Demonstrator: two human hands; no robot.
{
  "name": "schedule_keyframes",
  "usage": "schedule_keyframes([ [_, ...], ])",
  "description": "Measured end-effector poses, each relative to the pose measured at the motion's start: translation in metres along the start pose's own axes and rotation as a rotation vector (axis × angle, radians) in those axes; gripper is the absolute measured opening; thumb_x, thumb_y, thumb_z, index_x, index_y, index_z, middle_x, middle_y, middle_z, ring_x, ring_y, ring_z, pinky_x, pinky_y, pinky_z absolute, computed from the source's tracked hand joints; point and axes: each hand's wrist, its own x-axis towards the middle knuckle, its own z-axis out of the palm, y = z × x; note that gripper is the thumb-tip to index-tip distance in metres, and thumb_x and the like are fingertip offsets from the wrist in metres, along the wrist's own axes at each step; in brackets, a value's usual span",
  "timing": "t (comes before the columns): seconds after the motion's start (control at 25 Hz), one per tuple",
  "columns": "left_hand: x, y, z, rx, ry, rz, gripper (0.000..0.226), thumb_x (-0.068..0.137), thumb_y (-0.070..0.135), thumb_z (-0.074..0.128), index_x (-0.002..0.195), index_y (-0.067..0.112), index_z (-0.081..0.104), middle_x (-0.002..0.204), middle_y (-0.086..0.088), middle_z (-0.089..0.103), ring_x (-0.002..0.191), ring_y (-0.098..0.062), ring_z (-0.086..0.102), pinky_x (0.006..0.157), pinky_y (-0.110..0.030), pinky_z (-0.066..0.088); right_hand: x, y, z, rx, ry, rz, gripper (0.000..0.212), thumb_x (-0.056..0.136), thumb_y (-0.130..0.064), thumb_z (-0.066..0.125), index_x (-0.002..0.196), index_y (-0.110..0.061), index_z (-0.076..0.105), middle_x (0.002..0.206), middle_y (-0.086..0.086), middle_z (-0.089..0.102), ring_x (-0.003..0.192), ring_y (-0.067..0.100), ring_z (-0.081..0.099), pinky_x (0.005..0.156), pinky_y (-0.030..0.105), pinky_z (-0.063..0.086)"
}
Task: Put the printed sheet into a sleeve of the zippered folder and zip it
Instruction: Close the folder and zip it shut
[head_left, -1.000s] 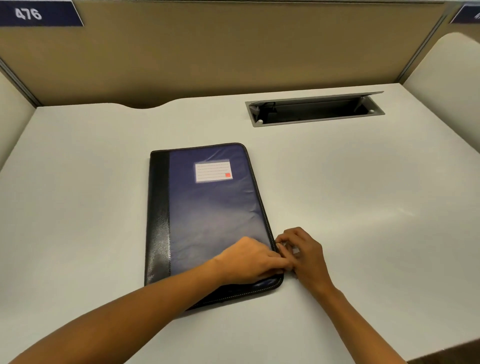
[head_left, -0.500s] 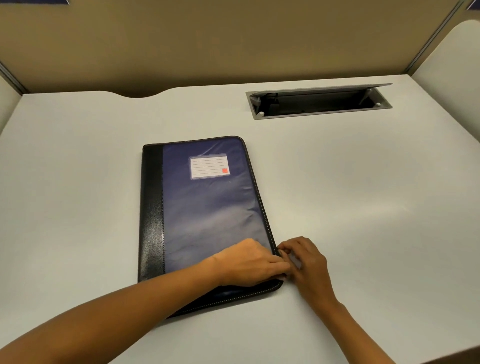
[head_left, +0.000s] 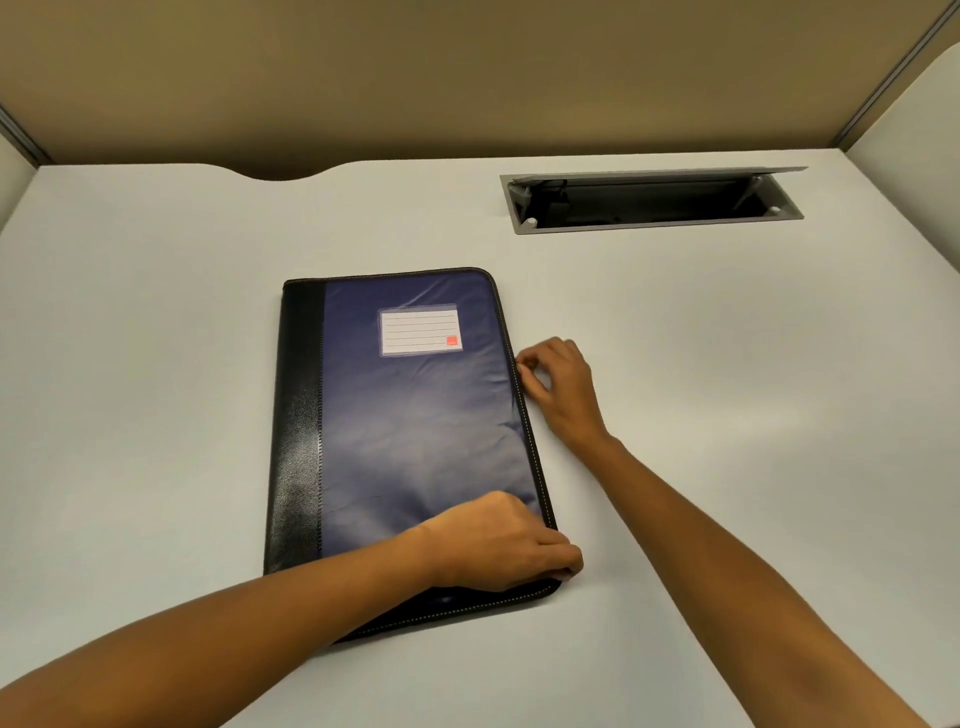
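Note:
The zippered folder (head_left: 415, 431) lies closed and flat on the white desk, dark blue with a black spine strip on the left and a lined label near its top. My left hand (head_left: 498, 545) presses down on the folder's near right corner, fingers curled over the edge. My right hand (head_left: 558, 384) is at the folder's right edge about a third of the way down from the top, thumb and forefinger pinched together at the zipper track; the pull itself is too small to make out. No printed sheet is visible.
A grey cable hatch (head_left: 649, 200) with its lid raised is set into the desk (head_left: 727, 389) at the back right. Tan partition walls (head_left: 467, 78) enclose the back and sides. A curved cut-out (head_left: 275, 174) notches the desk's rear edge.
My right hand has travelled from the near right corner up along the folder's right edge, pinched at the zipper. My left hand stays on the near corner. The view has tilted down a little.

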Motion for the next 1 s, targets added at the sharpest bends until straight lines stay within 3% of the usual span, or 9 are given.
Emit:
schedule_keyframes([
  [0.16,0.0,0.0,-0.002,-0.031,-0.004,0.01,0.017,0.099,0.023,0.043,0.105,0.02,0.058,0.081,0.004,0.066,0.054,-0.019,0.051,0.05,-0.029,0.042,0.048,0.006,0.015,0.03,-0.002,0.052,0.009,0.087,-0.003,0.06,0.092,-0.002,0.066,0.092,0.014,0.064,0.088,0.027,0.055,0.073,0.016,0.034],
  [0.4,0.002,-0.002,-0.005,-0.044,-0.001,0.008,0.017,0.098,0.026,0.047,0.107,0.021,0.06,0.085,0.004,0.067,0.063,-0.018,0.058,0.051,-0.027,0.043,0.085,0.013,0.028,0.048,0.002,0.092,0.011,0.09,-0.005,0.056,0.095,-0.002,0.065,0.097,0.015,0.063,0.093,0.026,0.053,0.076,0.019,0.036],
  [0.48,0.007,-0.009,-0.014,-0.144,0.1,-0.151,0.016,0.097,0.03,0.045,0.108,0.027,0.056,0.096,0.011,0.066,0.08,-0.009,0.06,0.058,-0.024,0.044,0.084,0.016,0.03,0.059,0.018,0.089,0.011,0.091,-0.007,0.057,0.095,-0.004,0.066,0.098,0.013,0.062,0.094,0.024,0.052,0.077,0.02,0.038],
  [0.56,0.019,-0.035,-0.029,-0.207,0.317,-0.385,0.016,0.094,0.028,0.047,0.108,0.028,0.055,0.102,0.013,0.062,0.086,0.0,0.054,0.068,-0.017,0.041,0.083,0.019,0.031,0.07,0.042,0.075,0.01,0.09,-0.008,0.058,0.095,-0.006,0.066,0.099,0.012,0.062,0.094,0.023,0.051,0.077,0.019,0.038],
  [0.64,0.035,-0.074,-0.049,-0.163,0.56,-0.623,0.02,0.09,0.017,0.053,0.109,0.018,0.058,0.107,0.003,0.061,0.092,-0.008,0.051,0.079,-0.021,0.041,0.085,0.02,0.031,0.096,0.062,0.058,0.009,0.089,-0.008,0.058,0.093,-0.008,0.066,0.098,0.009,0.063,0.091,0.021,0.052,0.075,0.023,0.039],
  [0.72,0.053,-0.119,-0.074,-0.157,0.657,-0.93,0.026,0.085,0.01,0.056,0.111,0.012,0.06,0.116,-0.006,0.057,0.108,-0.023,0.049,0.091,-0.032,0.039,0.086,0.019,0.029,0.149,0.071,0.038,0.008,0.088,-0.008,0.058,0.089,-0.011,0.066,0.091,0.005,0.065,0.082,0.018,0.054,0.072,0.026,0.041],
  [0.8,0.07,-0.158,-0.094,-0.107,0.462,-1.152,0.03,0.084,0.017,0.059,0.113,0.014,0.062,0.126,-0.006,0.052,0.123,-0.026,0.042,0.102,-0.035,0.033,0.086,0.019,0.027,0.242,0.087,0.063,0.009,0.086,-0.007,0.059,0.09,-0.013,0.065,0.086,0.0,0.067,0.075,0.01,0.056,0.069,0.021,0.042],
  [0.88,0.083,-0.178,-0.105,0.013,0.21,-1.193,0.03,0.085,0.026,0.06,0.112,0.016,0.066,0.127,-0.007,0.053,0.122,-0.025,0.045,0.105,-0.035,0.033,0.087,0.02,0.027,0.351,0.121,0.146,0.013,0.084,-0.008,0.063,0.095,-0.015,0.063,0.087,-0.005,0.068,0.074,0.003,0.059,0.067,0.014,0.044],
  [1.0,0.093,-0.19,-0.107,0.082,0.175,-1.155,0.029,0.085,0.027,0.064,0.107,0.008,0.067,0.119,-0.013,0.057,0.107,-0.029,0.056,0.095,-0.035,0.044,0.091,0.022,0.026,0.437,0.154,0.241,0.015,0.083,-0.01,0.068,0.094,-0.014,0.058,0.086,-0.01,0.065,0.072,-0.001,0.059,0.066,0.013,0.048],
])
